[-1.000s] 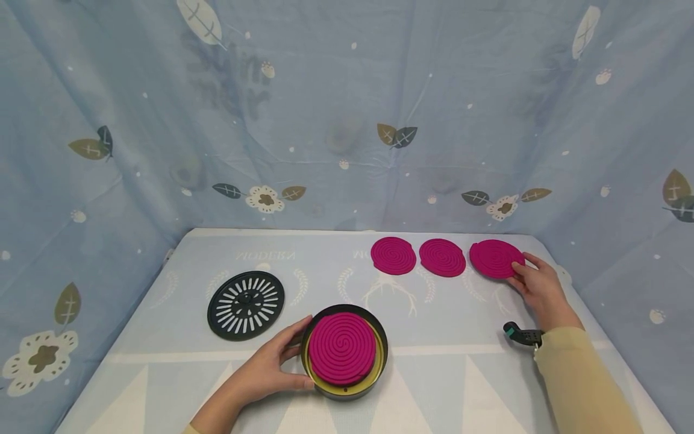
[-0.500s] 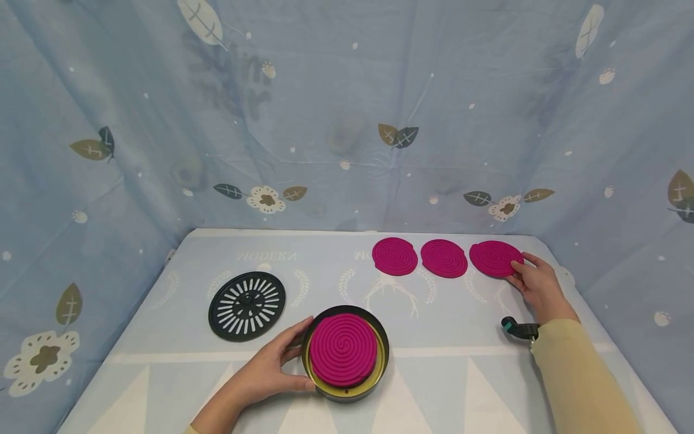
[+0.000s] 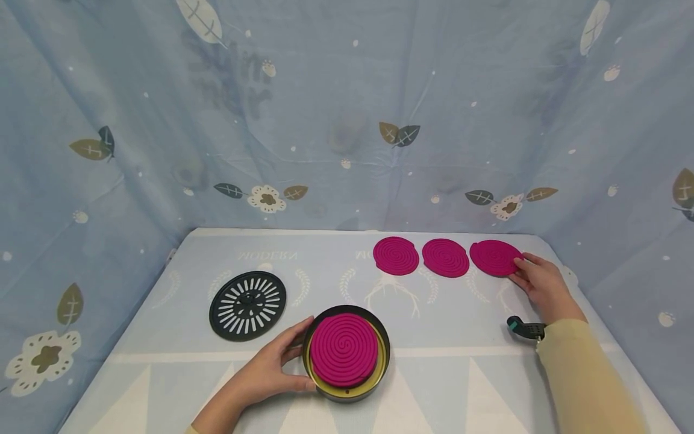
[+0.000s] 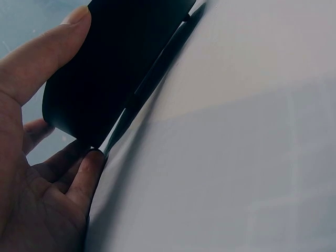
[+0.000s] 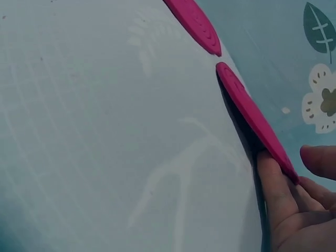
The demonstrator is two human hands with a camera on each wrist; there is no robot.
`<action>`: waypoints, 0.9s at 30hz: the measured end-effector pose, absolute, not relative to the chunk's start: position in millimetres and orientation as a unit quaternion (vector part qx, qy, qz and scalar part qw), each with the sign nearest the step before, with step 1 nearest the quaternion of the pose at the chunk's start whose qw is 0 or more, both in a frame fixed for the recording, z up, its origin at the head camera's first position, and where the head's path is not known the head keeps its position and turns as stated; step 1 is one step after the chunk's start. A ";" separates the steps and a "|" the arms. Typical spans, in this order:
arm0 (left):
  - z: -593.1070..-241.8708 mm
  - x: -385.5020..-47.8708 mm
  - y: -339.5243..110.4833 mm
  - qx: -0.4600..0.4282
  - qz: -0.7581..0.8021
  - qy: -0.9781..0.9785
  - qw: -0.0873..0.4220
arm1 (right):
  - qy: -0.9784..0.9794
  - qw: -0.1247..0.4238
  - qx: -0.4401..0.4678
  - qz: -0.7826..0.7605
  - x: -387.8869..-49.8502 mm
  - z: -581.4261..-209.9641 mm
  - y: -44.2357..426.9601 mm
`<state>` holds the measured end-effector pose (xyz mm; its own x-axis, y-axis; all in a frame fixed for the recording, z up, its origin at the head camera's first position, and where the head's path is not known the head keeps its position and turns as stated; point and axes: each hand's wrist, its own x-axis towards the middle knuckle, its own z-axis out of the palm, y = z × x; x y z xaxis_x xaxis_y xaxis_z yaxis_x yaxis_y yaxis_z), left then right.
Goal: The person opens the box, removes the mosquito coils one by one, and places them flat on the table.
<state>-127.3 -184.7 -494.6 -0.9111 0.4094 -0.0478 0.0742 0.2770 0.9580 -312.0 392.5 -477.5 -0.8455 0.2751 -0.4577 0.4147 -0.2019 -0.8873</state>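
Curled round one side of the round tin (image 3: pixel 381 326), the left hand (image 3: pixel 273 367) holds it with the thumb at the near part of the wall and the fingertips farther back. Inside the tin, within its yellow interior, lies a magenta spiral, the inner coil (image 3: pixel 344 349). Well to the right of the tin and behind it, the right hand (image 3: pixel 541 284) has its fingers under the edge of the outermost coil (image 3: pixel 494 258), while the thumb stands just above it, apart in the right wrist view; that hold is loose, and the coil's edge is raised from the table (image 3: pixel 434 386). Between that coil and the tin's own side of the row lie the middle coil (image 3: pixel 446 258) and the closest coil (image 3: pixel 396 255), both flat behind the tin to its right. Left of the tin and slightly behind it sits a black slotted disc (image 3: pixel 247 305). Beyond the tin hangs a blue patterned curtain (image 3: pixel 325 90).
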 end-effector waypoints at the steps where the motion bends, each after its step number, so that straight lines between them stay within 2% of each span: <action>1: -494.5 -127.2 -184.6 0.155 0.582 0.785 0.144 | 0.628 0.050 0.266 -0.730 -310.6 -476.5 394.4; 6: -493.4 -127.3 -184.2 0.158 0.582 0.785 0.142 | 0.613 0.059 0.223 -0.755 -300.5 -469.1 402.3; 16: -489.8 -126.5 -184.3 0.148 0.577 0.790 0.141 | 0.577 0.080 0.222 -0.782 -287.0 -457.5 411.2; 27: -488.8 -125.7 -183.3 0.150 0.577 0.789 0.146 | 0.605 0.072 0.195 -0.769 -278.2 -458.9 407.8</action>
<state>-125.7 -183.3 -488.8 -0.9124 0.4052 -0.0581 0.0674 0.2886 0.9551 -278.2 407.8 -458.9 -0.9138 0.1258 -0.3863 0.3459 -0.2578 -0.9022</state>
